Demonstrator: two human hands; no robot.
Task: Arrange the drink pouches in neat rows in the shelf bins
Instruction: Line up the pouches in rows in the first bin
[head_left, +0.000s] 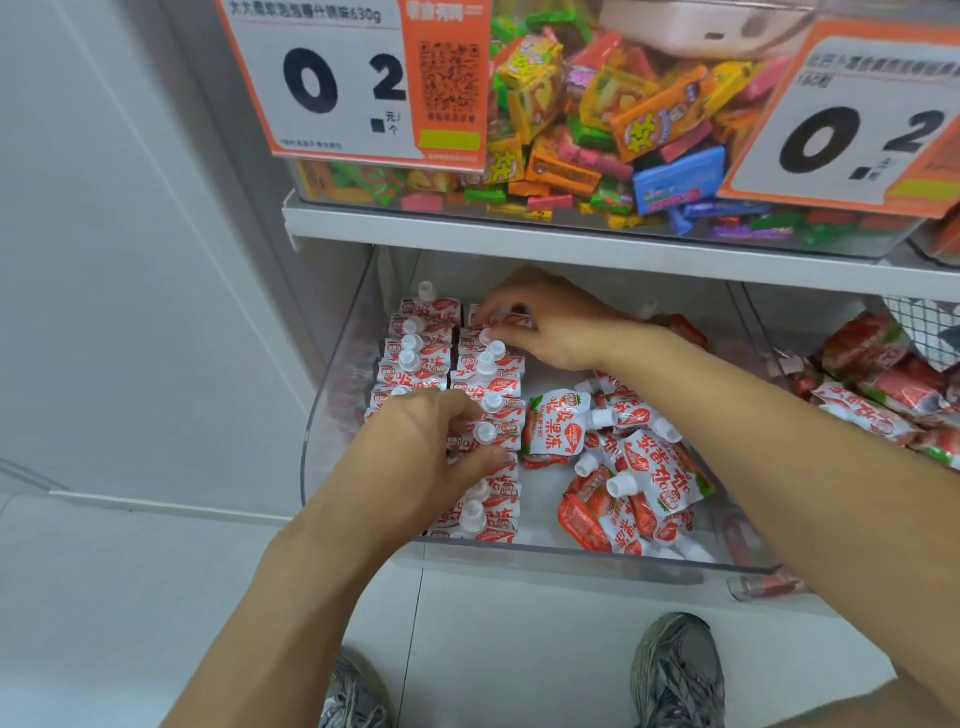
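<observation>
Pouches (470, 395) fill the left side of a clear plastic bin (332, 395) on the lower shelf, standing in two tight rows with their white caps up. To the right, inside the same bin, a loose heap of pouches (623, 467) lies flat and jumbled, caps pointing every way.

My left hand (415, 457) sits at the near part of the second row, fingers curled over the pouches there and thumb against one of them, holding that stretch of the row together. My right hand (550, 327) reaches to the far end of the same row, fingertips bent down onto the back pouch; I cannot tell whether it pinches that pouch or only presses on it.

I judge the step in hand to be squaring up the second row. To do it well, I would squeeze the row gently from both ends so the pouches stand upright and touch, keep the caps in one line, and avoid nudging the first row beside it. The heap then needs feeding in, one pouch at a time.

Above, another bin holds bright wrapped sweets (613, 119) behind a price card (332, 83).
</observation>
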